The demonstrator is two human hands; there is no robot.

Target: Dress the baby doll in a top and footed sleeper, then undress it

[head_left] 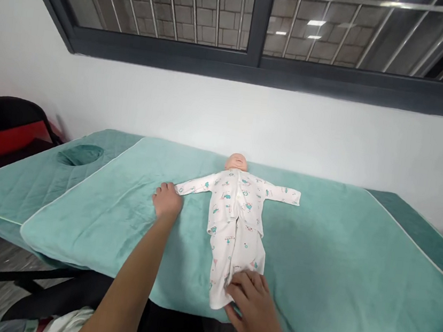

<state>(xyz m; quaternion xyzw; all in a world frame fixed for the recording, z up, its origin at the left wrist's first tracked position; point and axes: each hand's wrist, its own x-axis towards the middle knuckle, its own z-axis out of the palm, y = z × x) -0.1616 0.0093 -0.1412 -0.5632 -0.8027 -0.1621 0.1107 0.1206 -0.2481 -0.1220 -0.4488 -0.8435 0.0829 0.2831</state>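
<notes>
A baby doll lies on its back on the green bed, its head toward the wall. It is dressed in a white printed long-sleeved top and matching trousers, with both sleeves stretched out sideways. My left hand is at the cuff of the left-hand sleeve, fingers bent and closed at its end. Over the lower end of the right-hand trouser leg, my right hand has its fingers curled on the cloth, with the thumb beneath the hem. The doll's hands and feet do not show.
The massage bed has a green cover and a face hole at its left end. A white wall and a dark-framed window stand behind it. A red and black chair is at far left.
</notes>
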